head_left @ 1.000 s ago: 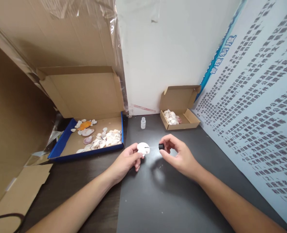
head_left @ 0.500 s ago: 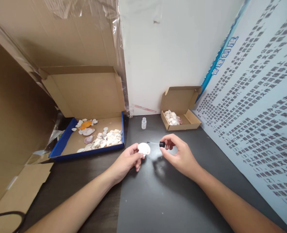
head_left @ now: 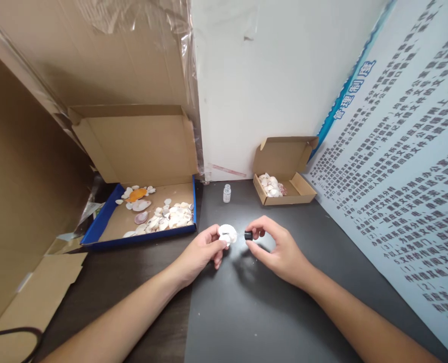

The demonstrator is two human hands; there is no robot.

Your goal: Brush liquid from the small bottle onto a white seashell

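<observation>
My left hand (head_left: 206,248) pinches white shell pieces (head_left: 228,233) between thumb and fingers, above the dark tabletop. A curved line crosses them; whether this is one shell or two pressed together is unclear. My right hand (head_left: 275,244) grips a black bottle cap (head_left: 248,235) with a thin applicator pointing left at the shell. The applicator's tip is too faint to make out, so contact with the shell cannot be told. Behind both hands a small clear glass bottle (head_left: 227,194) stands upright, without a cap.
On the left, an open cardboard box (head_left: 112,227) with blue outer sides holds many shells, one of them orange. A smaller open box (head_left: 292,200) with white shells stands at the back right. Cardboard (head_left: 27,126) walls the left, a printed poster (head_left: 405,176) the right.
The right hand has brought the cap and its applicator left and slightly down, closer to the shell. The shell in the left hand has turned a little. The view has shifted slightly.
</observation>
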